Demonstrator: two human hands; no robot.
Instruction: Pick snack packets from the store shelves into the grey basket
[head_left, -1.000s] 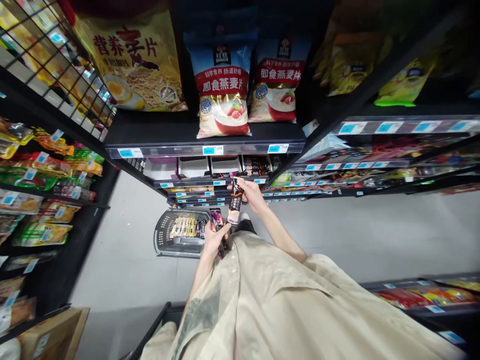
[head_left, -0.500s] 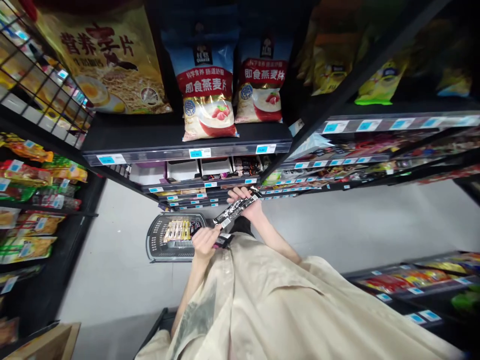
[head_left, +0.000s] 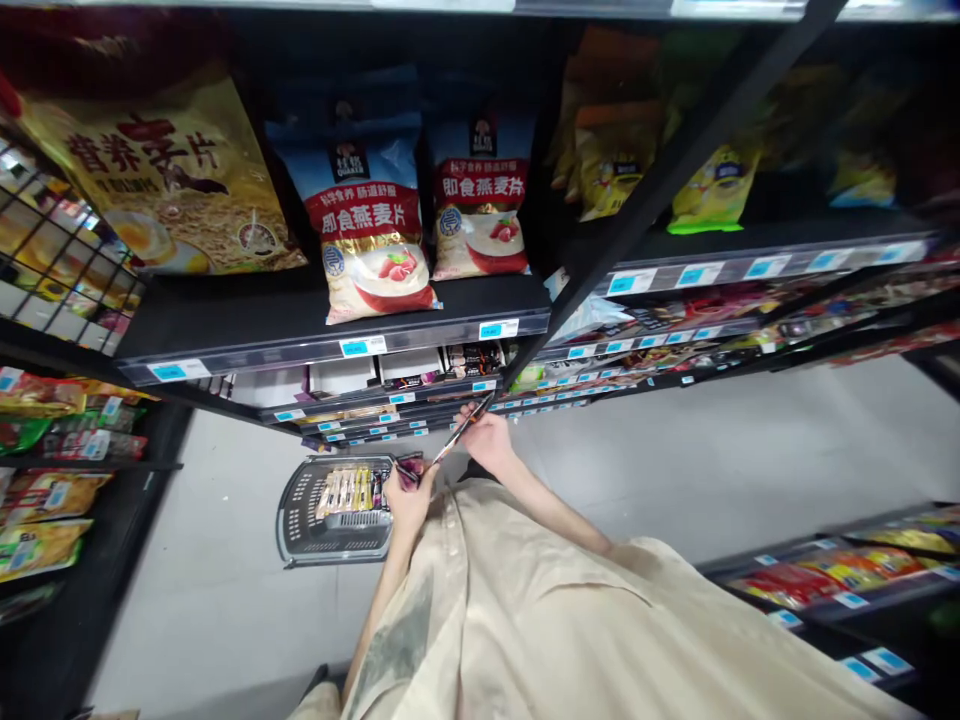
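Observation:
A long, slim black packet point(head_left: 454, 437) slants between my hands, seen almost edge-on. My left hand point(head_left: 409, 497) is closed on its lower end. The same hand also grips a dark purple packet point(head_left: 410, 468) that sticks out above the fingers. At the upper end, my right hand point(head_left: 487, 440) has its fingers curled against the black packet. A grey shopping basket point(head_left: 294, 515) stands on the floor to the left of my left hand, with several slim cream, yellow and dark packets point(head_left: 349, 490) lined up inside.
In front is a black shelf point(head_left: 247, 315) bearing large oatmeal bags point(head_left: 375, 230). Lower shelves hold white display boxes point(head_left: 341, 375) and small dark packets point(head_left: 474, 358). More stocked shelving lines the left point(head_left: 56, 490) and the lower right point(head_left: 817, 580).
The black packet has turned from showing its printed face to nearly edge-on. The purple packet has come up above my left hand. The view has shifted, so the shelves sit lower and further left.

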